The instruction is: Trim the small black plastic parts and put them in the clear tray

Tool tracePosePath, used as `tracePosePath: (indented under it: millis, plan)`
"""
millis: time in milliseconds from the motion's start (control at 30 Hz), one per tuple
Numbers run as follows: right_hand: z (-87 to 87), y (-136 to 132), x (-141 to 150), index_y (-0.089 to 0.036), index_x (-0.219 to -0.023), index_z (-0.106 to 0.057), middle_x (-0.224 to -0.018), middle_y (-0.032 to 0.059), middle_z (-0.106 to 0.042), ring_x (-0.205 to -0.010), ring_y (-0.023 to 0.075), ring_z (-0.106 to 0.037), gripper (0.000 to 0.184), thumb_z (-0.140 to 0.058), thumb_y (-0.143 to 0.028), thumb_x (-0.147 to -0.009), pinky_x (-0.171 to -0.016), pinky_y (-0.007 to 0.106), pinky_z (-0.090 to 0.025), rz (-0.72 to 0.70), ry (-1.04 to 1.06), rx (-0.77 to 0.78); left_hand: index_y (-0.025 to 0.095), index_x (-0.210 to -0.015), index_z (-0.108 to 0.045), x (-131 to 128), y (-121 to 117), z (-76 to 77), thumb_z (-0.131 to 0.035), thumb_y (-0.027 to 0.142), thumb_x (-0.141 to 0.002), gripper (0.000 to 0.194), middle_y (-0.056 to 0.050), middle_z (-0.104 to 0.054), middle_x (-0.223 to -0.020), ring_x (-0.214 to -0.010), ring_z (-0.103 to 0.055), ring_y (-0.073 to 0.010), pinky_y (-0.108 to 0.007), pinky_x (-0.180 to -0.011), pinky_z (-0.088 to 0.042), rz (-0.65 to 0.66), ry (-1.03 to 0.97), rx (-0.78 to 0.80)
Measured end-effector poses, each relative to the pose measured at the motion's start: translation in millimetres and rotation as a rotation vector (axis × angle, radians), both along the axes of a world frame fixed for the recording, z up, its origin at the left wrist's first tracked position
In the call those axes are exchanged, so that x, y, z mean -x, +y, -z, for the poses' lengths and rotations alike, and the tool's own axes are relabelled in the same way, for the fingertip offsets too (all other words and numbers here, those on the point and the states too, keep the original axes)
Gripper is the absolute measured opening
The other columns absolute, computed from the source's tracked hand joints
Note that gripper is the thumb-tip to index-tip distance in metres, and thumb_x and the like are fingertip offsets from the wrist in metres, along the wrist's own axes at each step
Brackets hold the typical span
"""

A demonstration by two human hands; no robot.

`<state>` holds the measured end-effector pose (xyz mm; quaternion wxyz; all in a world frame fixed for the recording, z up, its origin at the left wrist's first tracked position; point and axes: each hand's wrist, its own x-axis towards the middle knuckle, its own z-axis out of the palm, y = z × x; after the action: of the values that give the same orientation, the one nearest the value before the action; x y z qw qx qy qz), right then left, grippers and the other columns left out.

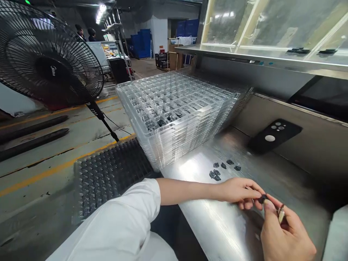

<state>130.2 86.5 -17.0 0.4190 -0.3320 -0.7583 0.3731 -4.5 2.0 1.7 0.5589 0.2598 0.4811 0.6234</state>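
Note:
My left hand (239, 194) reaches in from the left in a white sleeve (114, 217), its fingertips pinching a small black round part (262, 199). My right hand (285, 233) is close below, its thumb almost at that part. Those fingers hold a slim beige-and-metal item (281, 214), too small to name. Several similar black parts (216, 172) lie on the stainless steel table (217, 224), a little beyond my left hand. The clear stacked trays (174, 116) hold dark parts in their nearest corner cells.
A black phone (274, 136) lies face down at the table's back. A dark blister tray (108, 177) sits at the table's left edge. A standing fan (49, 69) is on the left, and two people (84, 33) stand far off. A glass panel (272, 25) overhangs the back.

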Motion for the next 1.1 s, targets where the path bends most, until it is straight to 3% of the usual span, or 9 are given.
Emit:
tracePosePath:
  millis: [100,167,267,367,500,667,800,1100]
  plan:
    - [3.6,3.3,1.5,-0.020,-0.107,-0.080,-0.087,0.0103,-0.071,-0.076,0.0280,-0.065,0.047,-0.070,-0.063,-0.091,-0.072,0.040,-0.049,-0.031,0.025,-0.071,0.011,-0.129,-0.066,1.6,0.2,2.4,-0.060,0.023,-0.099,0.033,-0.001,-0.067,-0.078,-0.056,-0.055,-0.0062,-0.019,-0.055,-0.043,0.022,-0.035,-0.040]
    - [6.0,3.5,2.2,-0.018,-0.105,-0.079,-0.085,0.0073,-0.069,-0.070,0.0223,-0.059,0.048,-0.069,-0.063,-0.092,-0.069,0.035,-0.047,-0.047,0.060,-0.059,0.010,-0.124,-0.070,1.0,0.0,3.9,-0.069,0.032,-0.094,0.038,-0.003,-0.068,-0.080,-0.058,-0.057,-0.0075,-0.021,-0.054,-0.044,0.005,-0.042,-0.087]
    - [9.4,3.5,3.1,-0.018,-0.107,-0.077,-0.091,0.0072,-0.071,-0.077,0.0226,-0.063,0.039,-0.069,-0.054,-0.095,-0.073,0.034,-0.048,-0.089,0.118,-0.008,0.009,-0.118,-0.073,0.0,0.8,5.8,-0.082,0.048,-0.080,0.055,-0.004,-0.068,-0.081,-0.058,-0.058,-0.0084,-0.022,-0.053,-0.044,-0.023,-0.076,-0.157]
    - [8.8,3.6,2.9,-0.020,-0.109,-0.076,-0.099,0.0072,-0.072,-0.084,0.0228,-0.065,0.028,-0.069,-0.045,-0.098,-0.078,0.035,-0.049,-0.114,0.155,-0.012,0.010,-0.116,-0.073,-0.7,1.3,5.5,-0.087,0.051,-0.073,0.061,-0.003,-0.068,-0.080,-0.058,-0.057,-0.0081,-0.022,-0.052,-0.042,-0.048,-0.143,-0.188]
    - [0.1,3.6,1.3,-0.021,-0.105,-0.074,-0.100,0.0059,-0.071,-0.086,0.0215,-0.064,0.020,-0.066,-0.039,-0.101,-0.075,0.033,-0.048,-0.106,0.169,-0.117,0.011,-0.117,-0.073,-0.4,-0.5,0.4,-0.087,0.045,-0.075,0.056,-0.002,-0.066,-0.078,-0.059,-0.056,-0.0076,-0.021,-0.053,-0.041,-0.087,-0.212,-0.188]
    - [-7.8,3.2,0.0,-0.020,-0.094,-0.069,-0.093,0.0057,-0.068,-0.086,0.0218,-0.063,0.030,-0.051,-0.038,-0.109,-0.075,0.033,-0.046,-0.191,0.103,-0.262,0.012,-0.117,-0.074,-0.1,-2.0,-5.6,-0.087,0.041,-0.076,0.052,-0.002,-0.064,-0.076,-0.058,-0.054,-0.0075,-0.022,-0.053,-0.039,-0.123,-0.233,-0.200]
    - [-6.6,0.7,-0.7,-0.020,-0.084,-0.066,-0.080,0.0009,-0.061,-0.070,0.0170,-0.055,0.033,-0.053,-0.037,-0.110,-0.066,0.030,-0.039,-0.186,0.017,-0.273,0.012,-0.118,-0.073,-2.2,-3.2,-8.7,-0.085,0.040,-0.078,0.050,-0.001,-0.063,-0.075,-0.059,-0.053,-0.0074,-0.021,-0.052,-0.038,-0.121,-0.227,-0.192]
    - [-4.3,-1.9,-1.8,-0.021,-0.086,-0.068,-0.076,-0.0006,-0.062,-0.067,0.0160,-0.055,0.035,-0.053,-0.042,-0.110,-0.065,0.030,-0.038,-0.167,-0.006,-0.249,0.013,-0.118,-0.069,-3.0,-4.7,-9.6,-0.084,0.043,-0.079,0.051,0.000,-0.063,-0.075,-0.058,-0.053,-0.0076,-0.021,-0.051,-0.038,-0.129,-0.179,-0.202]
